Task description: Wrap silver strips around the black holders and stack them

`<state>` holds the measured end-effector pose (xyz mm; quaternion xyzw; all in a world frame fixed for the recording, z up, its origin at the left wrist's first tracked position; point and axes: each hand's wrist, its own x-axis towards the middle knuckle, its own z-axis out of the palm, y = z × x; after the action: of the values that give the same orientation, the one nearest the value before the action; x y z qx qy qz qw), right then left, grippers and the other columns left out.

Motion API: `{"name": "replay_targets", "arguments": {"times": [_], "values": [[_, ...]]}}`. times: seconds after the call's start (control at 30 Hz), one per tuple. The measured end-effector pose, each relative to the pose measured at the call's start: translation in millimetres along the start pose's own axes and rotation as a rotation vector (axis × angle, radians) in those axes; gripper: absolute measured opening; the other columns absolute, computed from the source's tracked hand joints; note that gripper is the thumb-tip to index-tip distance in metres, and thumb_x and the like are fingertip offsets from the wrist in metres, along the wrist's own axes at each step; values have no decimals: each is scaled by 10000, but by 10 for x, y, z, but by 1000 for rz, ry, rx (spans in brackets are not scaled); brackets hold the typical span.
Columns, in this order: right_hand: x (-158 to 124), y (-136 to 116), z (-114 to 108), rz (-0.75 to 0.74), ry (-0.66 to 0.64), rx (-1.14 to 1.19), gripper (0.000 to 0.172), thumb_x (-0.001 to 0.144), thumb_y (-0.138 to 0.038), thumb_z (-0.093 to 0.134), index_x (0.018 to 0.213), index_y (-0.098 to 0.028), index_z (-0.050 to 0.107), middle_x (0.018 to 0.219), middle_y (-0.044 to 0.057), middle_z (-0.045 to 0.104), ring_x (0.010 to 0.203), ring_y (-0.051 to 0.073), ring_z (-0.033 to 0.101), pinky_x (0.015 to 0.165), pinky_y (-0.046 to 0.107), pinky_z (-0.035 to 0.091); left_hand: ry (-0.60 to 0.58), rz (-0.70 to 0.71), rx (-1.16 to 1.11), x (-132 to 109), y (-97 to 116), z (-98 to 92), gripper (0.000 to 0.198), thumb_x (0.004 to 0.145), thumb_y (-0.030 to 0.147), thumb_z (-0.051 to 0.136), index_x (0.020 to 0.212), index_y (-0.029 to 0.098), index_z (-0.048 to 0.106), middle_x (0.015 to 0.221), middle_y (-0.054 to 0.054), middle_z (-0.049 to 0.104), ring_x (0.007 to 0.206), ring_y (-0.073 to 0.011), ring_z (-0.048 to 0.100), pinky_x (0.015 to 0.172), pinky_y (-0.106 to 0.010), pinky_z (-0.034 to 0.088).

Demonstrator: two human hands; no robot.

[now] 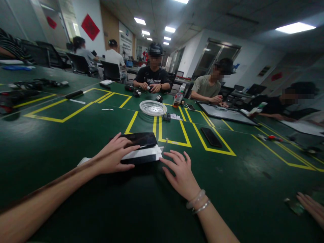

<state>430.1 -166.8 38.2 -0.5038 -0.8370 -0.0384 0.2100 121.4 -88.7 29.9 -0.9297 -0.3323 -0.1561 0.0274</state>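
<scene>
A flat black object (141, 138), like a case or folder, lies on the green table in front of me, with a white strip (141, 154) across it. I cannot make out its exact kind. My left hand (115, 155) rests over its left part, fingers spread and thumb near the close edge. At the right end of the white strip, my right hand (178, 172) hovers with fingers apart, its index fingertip at or very near the strip's corner. A thin, blurred upright piece (165, 143) shows by that corner. White paper (83, 161) peeks out behind my left forearm.
Beyond stands a white plastic basket (153, 108) beside a small dark part (167, 117). A black phone (211, 137) lies to the right. A drink bottle (177, 99) stands farther back. Co-workers sit across and right; another person's hand (311, 206) is at lower right.
</scene>
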Motion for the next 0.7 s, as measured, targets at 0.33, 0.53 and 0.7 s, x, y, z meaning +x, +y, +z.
{"name": "replay_targets", "arguments": {"times": [0.33,0.53,0.7], "values": [[-23,20,6,7,-23,39,351,937,-247,553,1266,-359,599,1330,18,619,1324,264,459,1134,606,182,153,-619,312,-499,-1260,-189,882,886,775,400,1342,46,594,1170,-203,575,1144,-438,471,1035,-647,154],[-11,26,3,0,-109,81,317,938,-235,558,1237,-322,621,1251,27,665,1210,239,555,1127,576,243,420,-835,306,-1097,-1925,-94,952,694,890,483,1044,29,690,856,-178,659,1193,-535,386,818,-631,171],[4,41,41,17,-186,117,275,969,-235,505,1205,-266,643,1126,32,716,1018,202,643,946,423,450,452,-936,142,-1407,-2127,-101,790,746,818,510,550,53,529,610,-143,570,1300,-538,197,718,-535,172]]}}
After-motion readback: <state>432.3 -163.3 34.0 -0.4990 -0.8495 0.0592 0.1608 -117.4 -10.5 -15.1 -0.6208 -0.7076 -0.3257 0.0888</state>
